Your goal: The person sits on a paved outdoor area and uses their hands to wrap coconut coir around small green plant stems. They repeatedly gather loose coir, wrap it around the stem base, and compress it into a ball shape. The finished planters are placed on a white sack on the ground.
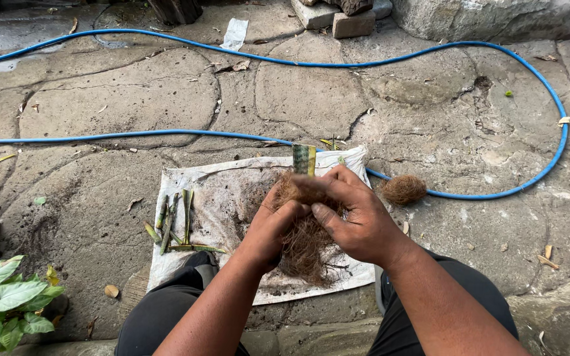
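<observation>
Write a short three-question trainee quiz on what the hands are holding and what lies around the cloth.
1. True or false: both hands, the left hand and the right hand, grip the bundle of brown fibre wrapped round the green cutting.
2. Multiple choice: the loose ball of fibre lies A) on the white cloth, B) on the stone paving beside the blue hose, C) in the right hand.
3. What lies on the left part of the cloth?

Key: 1 true; 2 B; 3 a few green stem pieces.
</observation>
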